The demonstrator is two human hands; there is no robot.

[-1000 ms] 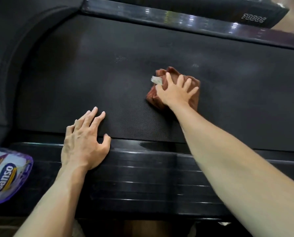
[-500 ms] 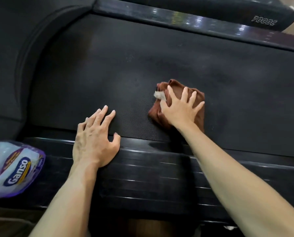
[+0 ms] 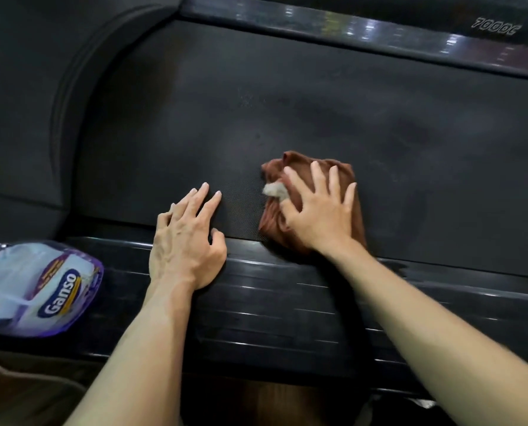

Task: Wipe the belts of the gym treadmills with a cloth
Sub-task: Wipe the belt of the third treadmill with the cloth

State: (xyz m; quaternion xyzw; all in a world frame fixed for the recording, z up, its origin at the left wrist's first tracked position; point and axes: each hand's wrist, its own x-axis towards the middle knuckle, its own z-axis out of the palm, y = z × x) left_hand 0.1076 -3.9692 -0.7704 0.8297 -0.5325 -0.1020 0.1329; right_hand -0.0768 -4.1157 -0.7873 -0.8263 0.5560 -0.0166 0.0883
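"ganso" on plastic pack [image 3: 38, 290]; "7000c", seen upside down, on treadmill housing [image 3: 495, 26].

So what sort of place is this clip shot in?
Probably a gym: a wide textured treadmill belt, ribbed side rail and a "7000C" model badge. The right hand presses a brown cloth on the belt.

Plastic bag [image 3: 38, 290] with white and purple print reading "Ganso" lies on the glossy black ribbed side rail [image 3: 287, 309], at the rail's left end. Brownish floor [image 3: 16, 392] shows below the bag, under the rail's near edge. Far rail [image 3: 333, 21], opposite the near one, is shiny with blurred light reflections. Dark curved motor cover [image 3: 26, 103] sits up-left of the bag. Dim lighting overall
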